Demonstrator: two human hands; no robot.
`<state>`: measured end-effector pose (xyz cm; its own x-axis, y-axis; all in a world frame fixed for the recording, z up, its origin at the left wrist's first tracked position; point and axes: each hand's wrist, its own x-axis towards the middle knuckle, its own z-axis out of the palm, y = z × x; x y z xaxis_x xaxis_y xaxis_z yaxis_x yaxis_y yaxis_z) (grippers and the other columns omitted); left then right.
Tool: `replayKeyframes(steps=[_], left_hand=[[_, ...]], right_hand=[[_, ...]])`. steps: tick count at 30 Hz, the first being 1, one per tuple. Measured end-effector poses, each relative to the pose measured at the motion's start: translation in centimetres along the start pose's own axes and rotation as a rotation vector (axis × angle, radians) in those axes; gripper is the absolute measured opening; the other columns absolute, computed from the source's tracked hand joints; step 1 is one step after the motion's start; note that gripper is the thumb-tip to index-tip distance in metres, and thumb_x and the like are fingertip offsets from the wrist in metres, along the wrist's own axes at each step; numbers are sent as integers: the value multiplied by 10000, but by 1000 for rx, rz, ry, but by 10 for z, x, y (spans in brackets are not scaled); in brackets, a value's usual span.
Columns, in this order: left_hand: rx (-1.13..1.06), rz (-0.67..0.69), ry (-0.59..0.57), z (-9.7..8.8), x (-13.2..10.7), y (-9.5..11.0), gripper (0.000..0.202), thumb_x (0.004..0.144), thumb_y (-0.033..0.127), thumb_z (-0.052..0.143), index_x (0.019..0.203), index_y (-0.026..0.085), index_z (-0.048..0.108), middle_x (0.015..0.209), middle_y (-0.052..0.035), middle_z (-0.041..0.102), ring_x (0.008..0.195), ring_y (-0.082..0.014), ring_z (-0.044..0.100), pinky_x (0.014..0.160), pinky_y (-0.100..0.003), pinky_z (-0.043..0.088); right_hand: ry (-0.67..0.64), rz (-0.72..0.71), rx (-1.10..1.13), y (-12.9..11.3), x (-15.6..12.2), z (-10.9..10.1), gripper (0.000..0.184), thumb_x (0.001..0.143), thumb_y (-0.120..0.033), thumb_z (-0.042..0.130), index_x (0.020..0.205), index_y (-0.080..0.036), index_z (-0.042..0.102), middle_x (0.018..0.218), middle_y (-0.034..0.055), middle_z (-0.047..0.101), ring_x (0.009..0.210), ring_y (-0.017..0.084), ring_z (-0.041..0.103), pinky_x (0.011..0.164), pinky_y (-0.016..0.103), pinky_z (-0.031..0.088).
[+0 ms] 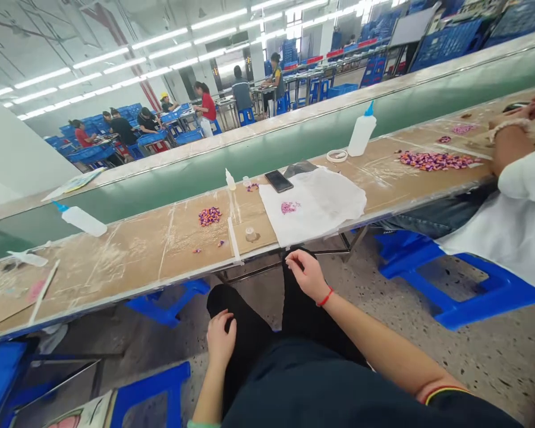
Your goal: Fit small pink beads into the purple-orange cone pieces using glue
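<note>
My left hand (222,337) rests on my left thigh, fingers loosely bent and the thumb apart, with nothing in it. Over my right knee, just off the table's front edge, my right hand (308,274) hangs half curled and holds nothing I can see. A red band (324,296) circles the right wrist. Nearest on the table are a white sheet (325,205) with a small heap of pink bits (289,207), and a small clear cap-like piece (250,233) on a cardboard piece (263,238). A black phone (279,181) lies at the sheet's back left.
Purple-and-orange pieces (210,216) form a pile left of the sheet, beside a small dropper bottle (230,179). Large white bottles stand (362,132) and lie (84,221) along the table (134,255). A co-worker's arm (512,145) is at right, near another pile (437,160). Blue stools (468,285) flank me.
</note>
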<state>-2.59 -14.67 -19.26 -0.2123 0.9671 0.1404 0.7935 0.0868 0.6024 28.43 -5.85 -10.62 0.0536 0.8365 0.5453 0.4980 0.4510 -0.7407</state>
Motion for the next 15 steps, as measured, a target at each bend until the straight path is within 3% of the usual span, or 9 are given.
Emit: replayKeyframes(steps=[3,8,12,15], left_hand=[[39,-39,-77,10,7,-12,193,778,296,629,879,234,781,1166,-100,757,1140,-348,657,990,-525,522],[59,-30,-156,25,24,-23,220,823,339,621,950,269,786,1224,-77,740,1180,-339,635,980,-511,525],[49,-5,-183,36,28,-26,201,837,344,625,941,282,786,1206,-62,746,1176,-328,640,981,-497,531],[59,-17,-171,33,21,-32,159,853,312,641,920,266,777,1204,-70,740,1163,-326,638,996,-508,526]], right_hand=[[-8,5,-71,10,54,-15,220,958,-358,486,837,-226,614,805,57,670,770,213,628,744,356,517],[-60,90,-236,56,140,-26,136,901,-253,581,798,-185,636,829,73,686,809,210,626,799,371,502],[-130,166,-324,83,165,-24,183,927,-285,645,806,-147,648,837,31,681,837,173,638,863,382,514],[-154,199,-323,89,169,-18,208,950,-338,644,883,-144,676,906,40,702,880,170,653,893,389,523]])
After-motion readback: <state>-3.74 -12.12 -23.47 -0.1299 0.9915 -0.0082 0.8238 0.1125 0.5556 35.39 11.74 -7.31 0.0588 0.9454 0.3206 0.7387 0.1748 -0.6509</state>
